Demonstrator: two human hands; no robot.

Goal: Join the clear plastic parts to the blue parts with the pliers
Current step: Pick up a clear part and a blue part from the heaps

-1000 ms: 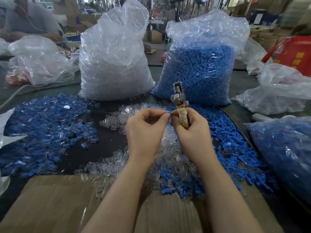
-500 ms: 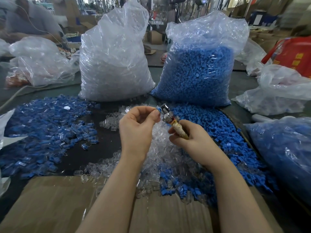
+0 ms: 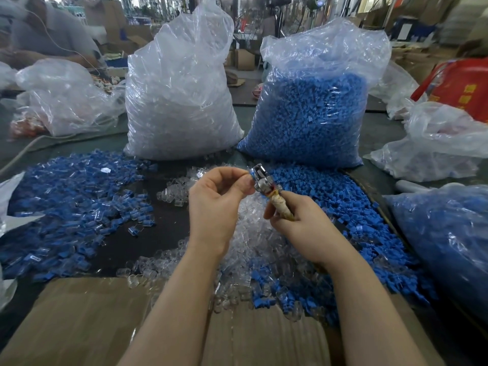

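My right hand (image 3: 298,220) grips the taped handles of the metal pliers (image 3: 261,180), whose jaws tilt up and to the left. My left hand (image 3: 216,199) pinches a small blue part (image 3: 250,173) with thumb and forefinger right at the plier jaws. Whether a clear part sits on it I cannot tell. Below my hands lies a heap of loose clear plastic parts (image 3: 253,249). Loose blue parts (image 3: 343,207) spread to the right. A pile of joined blue-and-clear pieces (image 3: 66,207) covers the table on the left.
Two tall plastic bags stand behind: one of clear parts (image 3: 179,101), one of blue parts (image 3: 314,114). Another bag of blue parts (image 3: 449,247) lies at the right. Cardboard (image 3: 92,326) covers the near edge. More bags and a person sit at the far left.
The pliers have tilted from upright to leaning left. My left hand has moved up with the blue part to the jaws, and my right hand has dropped a little.
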